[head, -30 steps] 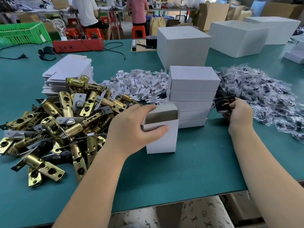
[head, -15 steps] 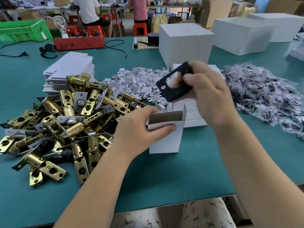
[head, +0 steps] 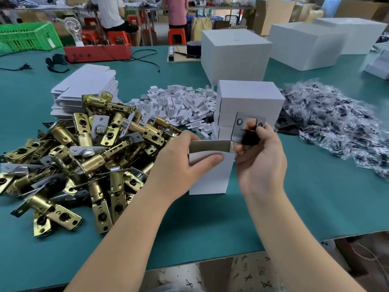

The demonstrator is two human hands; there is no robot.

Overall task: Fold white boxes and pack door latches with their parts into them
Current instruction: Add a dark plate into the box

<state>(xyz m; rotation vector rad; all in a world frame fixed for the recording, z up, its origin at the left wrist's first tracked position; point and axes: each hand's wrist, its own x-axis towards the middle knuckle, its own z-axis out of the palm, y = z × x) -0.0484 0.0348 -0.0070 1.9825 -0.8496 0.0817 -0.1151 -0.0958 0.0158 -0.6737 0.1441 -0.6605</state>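
Centre of the frame: a small white cardboard box (head: pixel 210 175) stands upright on the green tabletop (head: pixel 294 197), its top open and grey-brown inside. The left hand (head: pixel 179 163) holds it, thumb across the front flap, a narrow grip. The right hand (head: pixel 260 157) pinches a flat metal strike plate (head: pixel 242 127) with two screw holes just above the box's right rim. Left of the frame: a heap of brass-coloured door latches (head: pixel 80 157). Behind the open box: a stack of closed white boxes (head: pixel 248 102).
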